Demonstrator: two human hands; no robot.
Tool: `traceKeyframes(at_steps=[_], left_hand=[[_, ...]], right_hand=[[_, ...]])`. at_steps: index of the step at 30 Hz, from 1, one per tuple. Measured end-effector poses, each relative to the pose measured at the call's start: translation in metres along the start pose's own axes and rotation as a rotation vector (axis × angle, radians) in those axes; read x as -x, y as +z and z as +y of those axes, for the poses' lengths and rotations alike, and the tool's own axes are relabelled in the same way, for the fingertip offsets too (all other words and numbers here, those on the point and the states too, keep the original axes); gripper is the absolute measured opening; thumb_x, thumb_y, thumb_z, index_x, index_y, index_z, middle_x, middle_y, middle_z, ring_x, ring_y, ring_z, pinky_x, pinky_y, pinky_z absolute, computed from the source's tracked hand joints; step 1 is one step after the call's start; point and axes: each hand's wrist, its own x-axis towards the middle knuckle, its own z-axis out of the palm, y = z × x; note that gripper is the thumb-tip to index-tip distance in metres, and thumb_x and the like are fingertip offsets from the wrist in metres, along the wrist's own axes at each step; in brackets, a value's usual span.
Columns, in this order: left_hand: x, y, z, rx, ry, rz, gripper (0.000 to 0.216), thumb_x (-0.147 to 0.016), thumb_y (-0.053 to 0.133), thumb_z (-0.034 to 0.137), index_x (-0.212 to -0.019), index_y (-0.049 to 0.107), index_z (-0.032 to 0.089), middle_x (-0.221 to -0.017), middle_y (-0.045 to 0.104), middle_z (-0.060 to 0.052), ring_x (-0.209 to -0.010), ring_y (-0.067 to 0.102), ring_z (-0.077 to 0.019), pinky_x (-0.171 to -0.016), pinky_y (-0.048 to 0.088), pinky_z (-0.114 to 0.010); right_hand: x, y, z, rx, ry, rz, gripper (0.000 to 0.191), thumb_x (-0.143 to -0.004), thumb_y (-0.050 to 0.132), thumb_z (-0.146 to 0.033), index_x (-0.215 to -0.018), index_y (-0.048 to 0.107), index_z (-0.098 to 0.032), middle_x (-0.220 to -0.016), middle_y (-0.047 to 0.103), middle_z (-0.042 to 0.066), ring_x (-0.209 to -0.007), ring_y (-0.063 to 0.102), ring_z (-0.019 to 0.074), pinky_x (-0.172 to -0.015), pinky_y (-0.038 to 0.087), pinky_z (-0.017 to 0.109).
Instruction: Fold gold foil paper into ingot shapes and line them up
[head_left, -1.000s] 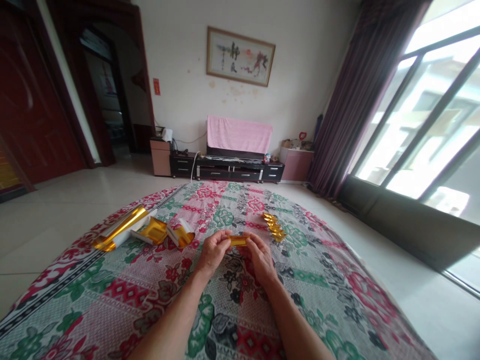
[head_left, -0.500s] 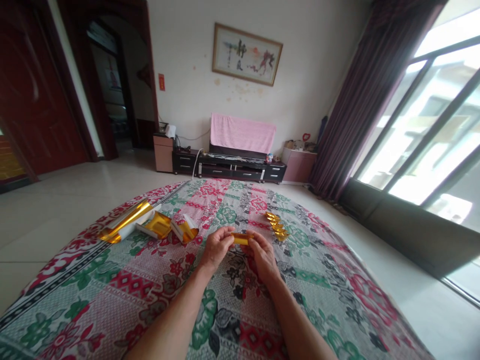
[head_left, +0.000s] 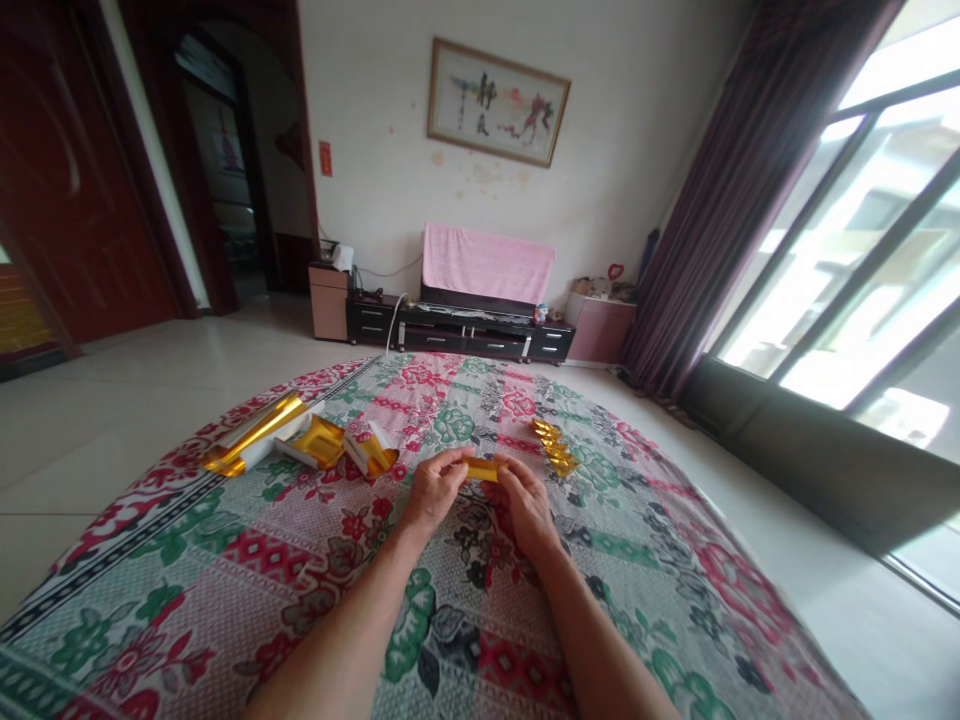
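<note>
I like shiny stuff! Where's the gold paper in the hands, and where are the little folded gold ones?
gold paper [head_left: 481,469], head view, middle of the strip.
folded gold pieces [head_left: 553,450], head view, middle of the row.

White wall [head_left: 375,90], framed picture [head_left: 498,101], tiled floor [head_left: 112,400], bright window [head_left: 862,250], dark curtain [head_left: 720,190].

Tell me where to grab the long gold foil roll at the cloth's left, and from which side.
Probably its middle, pinched across the narrow width from above, on the near-left side. The long gold foil roll lies flat on the cloth, slanting away rightward, and curled gold sheets crowd its far end.
</note>
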Motion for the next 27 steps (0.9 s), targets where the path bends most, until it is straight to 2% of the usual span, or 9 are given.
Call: traceKeyframes(at_steps=[3, 10, 21, 27], left_hand=[[0.0009, -0.0004, 0.0014, -0.04, 0.026, -0.002, 0.027, -0.07, 0.054, 0.024, -0.092, 0.068, 0.017, -0.083, 0.068, -0.003, -0.061, 0.061, -0.0127, -0.06, 0.049, -0.023], [0.0038, 0.0003, 0.0077, -0.145, 0.047, -0.035, 0.029, -0.07, 0.053, 0.02, -0.095, 0.065, 0.016, -0.075, 0.067, -0.002, -0.058, 0.059, -0.0123, -0.059, 0.048, -0.023], [0.0052, 0.0009, 0.0065, -0.149, 0.048, -0.039, 0.024, -0.068, 0.055, 0.022, -0.088, 0.067, 0.018, -0.066, 0.065, 0.0, -0.055, 0.058, -0.0135, -0.057, 0.047, -0.023], [0.0066, 0.0012, 0.0095, -0.152, 0.045, -0.036, 0.021, -0.069, 0.053, 0.021, -0.084, 0.066, 0.018, -0.061, 0.063, 0.001, -0.056, 0.059, -0.0134, -0.057, 0.046, -0.022]], right_hand=[[-0.0002, -0.0014, 0.0003, 0.013, -0.002, -0.018, 0.035, -0.07, 0.062, -0.04, -0.099, 0.06, -0.02, -0.081, 0.067, 0.002, -0.064, 0.063, 0.0151, -0.063, 0.05, 0.026], [-0.0004, -0.0023, 0.0007, 0.012, -0.002, -0.047, 0.035, -0.072, 0.061, -0.042, -0.101, 0.06, -0.021, -0.081, 0.068, 0.001, -0.068, 0.063, 0.0163, -0.066, 0.05, 0.028], [-0.001, 0.0001, 0.001, 0.012, -0.025, 0.006, 0.039, -0.069, 0.061, -0.046, -0.099, 0.06, -0.02, -0.088, 0.067, 0.004, -0.068, 0.063, 0.0172, -0.064, 0.052, 0.029], [0.0013, 0.0033, -0.0032, 0.02, -0.049, -0.002, 0.048, -0.069, 0.062, -0.043, -0.111, 0.053, -0.02, -0.085, 0.066, 0.002, -0.067, 0.063, 0.0168, -0.064, 0.052, 0.03]])
